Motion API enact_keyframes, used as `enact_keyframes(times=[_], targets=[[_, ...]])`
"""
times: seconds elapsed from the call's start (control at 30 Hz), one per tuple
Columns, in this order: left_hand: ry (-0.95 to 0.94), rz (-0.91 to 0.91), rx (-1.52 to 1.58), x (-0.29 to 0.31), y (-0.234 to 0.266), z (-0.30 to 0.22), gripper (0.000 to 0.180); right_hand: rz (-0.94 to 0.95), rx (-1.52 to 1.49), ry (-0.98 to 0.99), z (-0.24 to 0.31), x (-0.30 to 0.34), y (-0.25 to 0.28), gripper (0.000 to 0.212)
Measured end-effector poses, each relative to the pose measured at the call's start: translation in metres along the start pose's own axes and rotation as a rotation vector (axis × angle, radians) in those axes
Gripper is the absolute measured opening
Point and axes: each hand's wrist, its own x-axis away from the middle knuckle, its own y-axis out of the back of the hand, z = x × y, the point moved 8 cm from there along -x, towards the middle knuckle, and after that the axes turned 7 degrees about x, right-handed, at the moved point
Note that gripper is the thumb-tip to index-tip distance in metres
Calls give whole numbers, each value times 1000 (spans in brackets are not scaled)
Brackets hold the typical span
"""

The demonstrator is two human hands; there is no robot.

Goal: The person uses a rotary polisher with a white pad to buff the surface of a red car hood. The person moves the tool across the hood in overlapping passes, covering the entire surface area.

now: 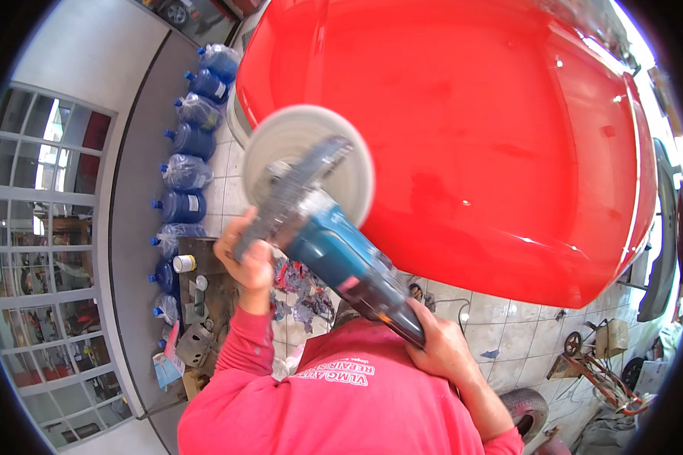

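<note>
A teal and black polisher (334, 246) is held at a slant in front of my chest. Its round white pad (269, 144) is blurred by motion and overlaps the left edge of a glossy red car panel (440, 98); whether the two touch, I cannot tell. My left hand (247, 254) is closed around the near end of the dark front handle (281, 201), which lies across the pad. Lower right, my right hand (442, 343) wraps the black rear end of the polisher body.
Several blue water jugs (184, 206), some bagged in plastic, line the left wall. A small stand (201, 262) holds a white can (184, 263). Crumpled rags (307, 296) lie on the tiled floor (501, 322). A tire (525, 409) and a wheeled metal frame (599, 375) are at lower right.
</note>
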Motion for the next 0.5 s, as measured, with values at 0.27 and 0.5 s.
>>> enact_keyframes(times=[0.27, 0.5], targets=[[-362, 576, 304, 84, -248, -106, 29, -434, -346, -385, -94, 209, -45, 39], [-325, 825, 281, 142, -369, -136, 44, -758, -747, -592, -126, 257, -101, 17]])
